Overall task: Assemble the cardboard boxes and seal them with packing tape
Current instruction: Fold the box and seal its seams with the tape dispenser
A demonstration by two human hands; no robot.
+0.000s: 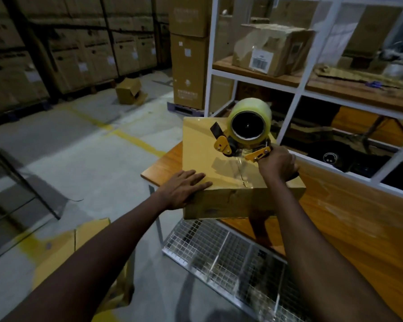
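The right hand (277,163) was curled tight round the handle of a yellow tape dispenser (228,145), whose roll of clear packing tape (251,119) stood above the top of a closed cardboard box (200,147). The left hand (184,189) lay flat, fingers straight, on the box's near left corner, gripping nothing. A strip of clear tape (237,168) ran along the lid towards the near edge, between the two hands. The box sat at the corner of an orange wooden table (349,231), its near side overhanging a wire mesh basket (219,252) hung below the tabletop; what the basket held could not be made out.

Just behind the box rose a white shelving rack (291,110), close against the table's far edge. Its upper shelf carried a torn carton (272,49) bearing a white barcode label. To the left, flattened cardboard (79,242) leaned beside the table leg. Farther off, a small open box (128,91) lay tipped on the concrete floor near a yellow floor line (130,138), with a tall stack of cartons (189,54) on a pallet and rows of warehouse boxes (79,54) along the back
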